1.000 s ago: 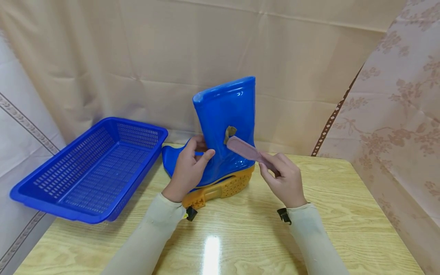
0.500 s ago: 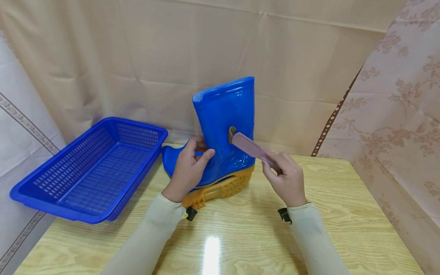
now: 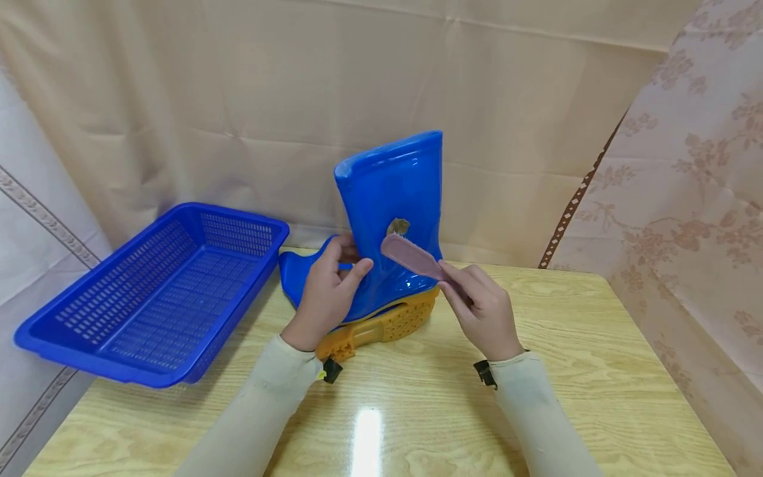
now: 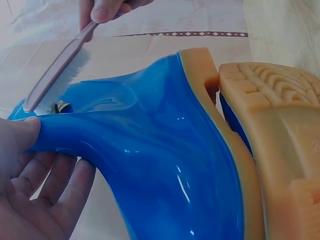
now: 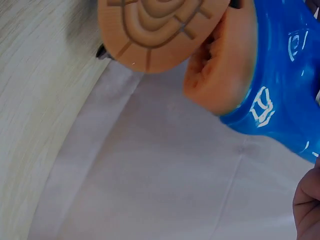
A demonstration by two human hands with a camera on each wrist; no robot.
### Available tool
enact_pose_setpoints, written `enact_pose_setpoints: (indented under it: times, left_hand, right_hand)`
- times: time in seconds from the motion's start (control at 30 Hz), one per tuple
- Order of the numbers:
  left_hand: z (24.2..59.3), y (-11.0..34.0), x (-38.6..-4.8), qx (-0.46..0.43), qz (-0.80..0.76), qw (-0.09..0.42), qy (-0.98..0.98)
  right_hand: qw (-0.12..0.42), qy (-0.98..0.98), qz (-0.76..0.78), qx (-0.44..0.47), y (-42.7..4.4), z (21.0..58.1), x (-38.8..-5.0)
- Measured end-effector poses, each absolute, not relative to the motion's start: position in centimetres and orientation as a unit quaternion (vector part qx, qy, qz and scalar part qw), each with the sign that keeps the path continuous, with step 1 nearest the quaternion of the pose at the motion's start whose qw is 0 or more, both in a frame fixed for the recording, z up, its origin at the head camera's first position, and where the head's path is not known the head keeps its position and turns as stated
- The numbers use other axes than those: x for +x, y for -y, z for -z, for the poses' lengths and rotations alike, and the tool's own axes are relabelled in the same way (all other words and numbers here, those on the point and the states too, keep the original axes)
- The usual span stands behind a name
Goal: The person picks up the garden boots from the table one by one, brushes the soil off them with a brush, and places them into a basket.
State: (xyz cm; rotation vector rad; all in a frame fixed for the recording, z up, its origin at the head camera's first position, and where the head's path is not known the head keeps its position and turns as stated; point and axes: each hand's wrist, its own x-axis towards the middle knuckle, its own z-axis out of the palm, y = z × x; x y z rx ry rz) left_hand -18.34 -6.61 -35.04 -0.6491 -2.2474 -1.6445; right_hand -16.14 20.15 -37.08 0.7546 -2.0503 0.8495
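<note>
A plain beige fabric curtain (image 3: 268, 86) hangs behind a pale wood-grain counter (image 3: 572, 331). Along the counter's left edge, reaching toward its far left corner, sits a deep-blue rectangular plastic basket (image 3: 143, 378) with slotted walls. Near the middle of the counter's back edge, a glossy bright-blue rubber boot (image 3: 390, 189) stands slightly tilted, its shaft pointing up; a matching second boot (image 3: 298, 275) lies on its side just beneath it, orange-yellow tread facing the near edge. A person's left hand (image 3: 328, 291) steadies the upper boot, its grip closed on the left side, thumb in front and fingers behind. The right hand (image 3: 485, 311), toward the counter's right edge, has its grip closed on the handle of a dusty-pink plastic brush (image 3: 411, 256) with white bristles, held at the lower edge of a small, ragged olive-brown patch (image 3: 398, 226) on the shaft. Brushing appears to be under way: the surrounding blue looks shiny, but the patch is plainly visible, so that spot seems to be what is left.
</note>
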Motion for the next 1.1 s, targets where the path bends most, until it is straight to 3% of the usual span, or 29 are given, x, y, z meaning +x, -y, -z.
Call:
enact_pose_setpoints:
  times: [0.27,0.47,1.1]
  left_hand:
    - [35.1,6.6,-18.6,-0.229,0.568,0.148,0.777]
    - [35.3,6.5,-19.1,-0.205,0.567,0.163,0.781]
    - [35.4,6.3,-18.9,-0.206,0.582,0.149,0.772]
  right_hand:
    - [0.409,0.814,-0.328,0.252,-19.8,36.6,-16.1]
    - [0.394,0.830,-0.331,0.215,-20.1,36.9,-16.4]
    - [0.374,0.826,-0.350,0.235,-18.4,37.5,-16.7]
